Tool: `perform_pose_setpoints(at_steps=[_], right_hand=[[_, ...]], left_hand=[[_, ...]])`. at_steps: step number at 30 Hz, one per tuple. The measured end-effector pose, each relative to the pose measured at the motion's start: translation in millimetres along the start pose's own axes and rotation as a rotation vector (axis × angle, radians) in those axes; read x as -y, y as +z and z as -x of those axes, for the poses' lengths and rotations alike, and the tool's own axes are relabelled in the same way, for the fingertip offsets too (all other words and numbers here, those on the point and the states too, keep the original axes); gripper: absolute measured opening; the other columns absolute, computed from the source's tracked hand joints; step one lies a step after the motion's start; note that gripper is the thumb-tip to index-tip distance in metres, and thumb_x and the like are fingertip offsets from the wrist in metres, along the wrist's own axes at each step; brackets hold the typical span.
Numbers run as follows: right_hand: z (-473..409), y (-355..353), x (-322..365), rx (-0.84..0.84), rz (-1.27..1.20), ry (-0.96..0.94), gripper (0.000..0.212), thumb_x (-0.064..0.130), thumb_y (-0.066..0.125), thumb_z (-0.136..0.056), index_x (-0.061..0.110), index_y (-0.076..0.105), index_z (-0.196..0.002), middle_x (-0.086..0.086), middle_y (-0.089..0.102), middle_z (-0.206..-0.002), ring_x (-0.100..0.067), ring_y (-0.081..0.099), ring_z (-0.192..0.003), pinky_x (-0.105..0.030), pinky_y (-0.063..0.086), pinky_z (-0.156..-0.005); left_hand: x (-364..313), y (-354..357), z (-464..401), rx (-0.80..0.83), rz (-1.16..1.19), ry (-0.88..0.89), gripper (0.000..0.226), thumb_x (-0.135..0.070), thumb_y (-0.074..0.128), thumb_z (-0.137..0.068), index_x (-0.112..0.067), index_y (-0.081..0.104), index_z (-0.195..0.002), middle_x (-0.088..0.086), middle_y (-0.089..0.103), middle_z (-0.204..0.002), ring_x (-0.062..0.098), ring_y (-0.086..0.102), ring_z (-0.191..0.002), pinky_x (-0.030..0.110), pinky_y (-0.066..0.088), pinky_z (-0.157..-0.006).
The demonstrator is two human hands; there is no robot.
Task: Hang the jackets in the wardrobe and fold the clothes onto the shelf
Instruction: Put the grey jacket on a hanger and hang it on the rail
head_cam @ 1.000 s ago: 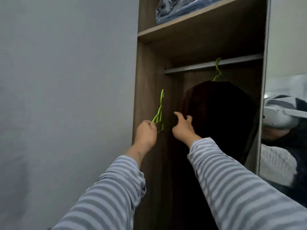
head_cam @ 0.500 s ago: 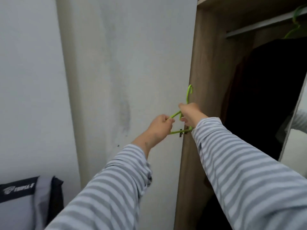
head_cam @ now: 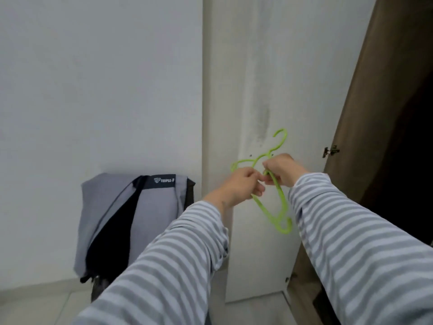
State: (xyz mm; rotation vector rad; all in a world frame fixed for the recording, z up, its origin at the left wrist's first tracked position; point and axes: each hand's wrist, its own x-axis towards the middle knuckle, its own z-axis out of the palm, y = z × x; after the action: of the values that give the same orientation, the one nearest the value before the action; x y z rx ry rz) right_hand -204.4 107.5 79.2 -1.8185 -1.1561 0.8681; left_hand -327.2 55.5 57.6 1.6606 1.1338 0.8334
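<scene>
A lime-green plastic hanger (head_cam: 280,202) is held in front of the white wall, its hook pointing up. My left hand (head_cam: 241,186) grips the hanger's left part. My right hand (head_cam: 282,168) grips it near the neck. A grey and black jacket (head_cam: 126,219) with a white logo label is draped over a chair back at the lower left. The brown wardrobe (head_cam: 384,95) shows at the right edge, its inside dark.
A white wall (head_cam: 93,78) fills the left and a white pillar (head_cam: 257,66) stands beside the wardrobe's side panel. A metal hinge (head_cam: 330,151) sticks out from the wardrobe edge. Pale floor (head_cam: 35,303) shows at the bottom left.
My view has swung left and down, away from the wardrobe rail. Both hands have carried the green hanger out of the wardrobe. The jacket on the chair has come fully into view.
</scene>
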Motion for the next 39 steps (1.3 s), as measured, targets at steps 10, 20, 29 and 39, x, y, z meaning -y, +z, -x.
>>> perform_pose_setpoints(at_steps=[10, 20, 29, 39], right_hand=[[98.8, 105.0, -9.2, 0.317, 0.085, -0.357, 0.021, 0.005, 0.046, -0.096, 0.017, 0.062, -0.101, -0.001, 0.054, -0.064, -0.01, 0.039, -0.046, -0.017, 0.034, -0.047], [96.3, 209.6, 1.2, 0.233, 0.182, -0.46, 0.051, 0.055, 0.039, -0.095, 0.019, 0.06, -0.063, 0.001, 0.058, -0.062, -0.022, 0.058, -0.071, -0.032, 0.045, -0.076], [36.7, 295.5, 19.7, 0.019, 0.344, -0.417, 0.051, 0.051, 0.032, -0.096, 0.015, 0.06, -0.074, -0.005, 0.055, -0.081, -0.027, 0.052, -0.081, -0.031, 0.039, -0.07], [-99.1, 350.7, 3.0, -0.092, 0.422, -0.416, 0.049, 0.052, 0.039, -0.093, 0.018, 0.054, -0.062, -0.002, 0.055, -0.072, -0.026, 0.048, -0.071, -0.029, 0.034, -0.064]], left_hand=[[96.8, -125.0, 88.9, -0.651, -0.99, 0.069, 0.034, -0.031, 0.023, -0.102, -0.024, 0.052, -0.12, -0.005, 0.055, -0.125, 0.018, 0.045, -0.123, 0.048, 0.025, -0.109], [153.6, -174.7, 112.7, -0.565, -1.098, -0.109, 0.036, -0.031, 0.021, -0.104, -0.016, 0.054, -0.104, 0.003, 0.063, -0.11, 0.027, 0.055, -0.106, 0.039, 0.035, -0.087], [202.6, -238.3, 50.8, -0.607, -0.962, -0.17, 0.034, -0.027, 0.028, -0.102, -0.009, 0.057, -0.099, 0.01, 0.061, -0.108, 0.031, 0.055, -0.103, 0.039, 0.042, -0.083], [257.1, -309.8, -117.0, -0.553, -0.755, -0.296, 0.033, -0.014, 0.044, -0.09, -0.017, 0.062, -0.118, 0.008, 0.054, -0.126, 0.028, 0.048, -0.121, 0.04, 0.04, -0.103]])
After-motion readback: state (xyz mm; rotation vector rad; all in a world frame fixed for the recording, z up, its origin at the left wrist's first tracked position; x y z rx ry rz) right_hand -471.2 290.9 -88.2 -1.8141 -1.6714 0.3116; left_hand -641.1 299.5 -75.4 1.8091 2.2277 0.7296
